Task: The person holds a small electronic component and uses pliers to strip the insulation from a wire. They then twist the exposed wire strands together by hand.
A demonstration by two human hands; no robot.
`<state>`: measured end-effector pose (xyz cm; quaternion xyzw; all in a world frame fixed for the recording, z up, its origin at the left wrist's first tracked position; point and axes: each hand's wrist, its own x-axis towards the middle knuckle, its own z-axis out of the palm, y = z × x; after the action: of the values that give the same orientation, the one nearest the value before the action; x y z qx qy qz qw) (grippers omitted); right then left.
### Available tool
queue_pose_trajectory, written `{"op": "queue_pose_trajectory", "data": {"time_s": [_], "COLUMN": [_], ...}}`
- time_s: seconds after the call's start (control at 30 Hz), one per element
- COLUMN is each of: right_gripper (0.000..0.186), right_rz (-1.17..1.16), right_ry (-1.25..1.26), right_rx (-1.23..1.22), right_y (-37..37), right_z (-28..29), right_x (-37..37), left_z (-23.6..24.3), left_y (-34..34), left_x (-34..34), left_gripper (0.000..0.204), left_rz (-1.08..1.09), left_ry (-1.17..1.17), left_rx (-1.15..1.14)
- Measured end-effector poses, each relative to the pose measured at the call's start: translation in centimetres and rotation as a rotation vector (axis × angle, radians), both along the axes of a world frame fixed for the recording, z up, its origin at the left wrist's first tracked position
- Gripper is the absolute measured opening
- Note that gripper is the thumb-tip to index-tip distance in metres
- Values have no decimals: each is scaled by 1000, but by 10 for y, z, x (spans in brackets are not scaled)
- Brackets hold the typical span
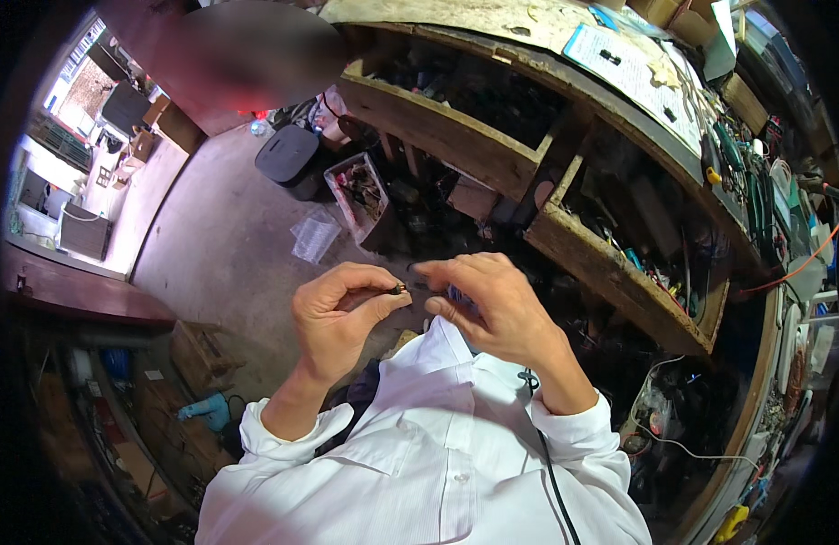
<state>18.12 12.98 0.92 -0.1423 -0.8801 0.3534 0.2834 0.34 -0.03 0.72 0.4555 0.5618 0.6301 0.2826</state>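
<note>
Near the middle of the view, my left hand (333,322) pinches a small dark piece (398,290) between thumb and fingertips; its details are too small to make out. Just to the right, my right hand (487,300) has its index finger reaching toward that piece, with thumb and index apart and nothing visible between them. Both hands are raised over the front of my white shirt (419,436). What lies behind the right hand's curled fingers is partly hidden.
A cluttered workbench (510,27) has open wooden drawers (437,127) full of tools. On the concrete floor are a dark lidded bin (287,163), a box of scraps (374,236) and a clear plastic bag (315,236). Wooden crates (197,359) stand lower left; cables hang at right.
</note>
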Motion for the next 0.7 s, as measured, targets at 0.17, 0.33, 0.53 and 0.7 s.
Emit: {"op": "queue_pose_trajectory", "data": {"time_s": [0.17, 0.33, 0.53, 0.7], "right_gripper": [11, 14, 6, 6], "right_rz": [-45, -8, -22, 0], "right_ry": [68, 204, 196, 210], "right_rx": [-307, -34, -404, -334], "right_y": [-20, -21, -9, -22], "right_z": [11, 6, -5, 1], "right_x": [-13, -17, -15, -15], "left_z": [4, 14, 9, -14], "left_y": [4, 0, -1, 10], "left_x": [1, 6, -4, -3], "left_gripper": [17, 17, 20, 20], "left_rz": [76, 23, -103, 113], "left_ry": [305, 606, -93, -122], "left_rx": [-2, -59, -24, -7]}}
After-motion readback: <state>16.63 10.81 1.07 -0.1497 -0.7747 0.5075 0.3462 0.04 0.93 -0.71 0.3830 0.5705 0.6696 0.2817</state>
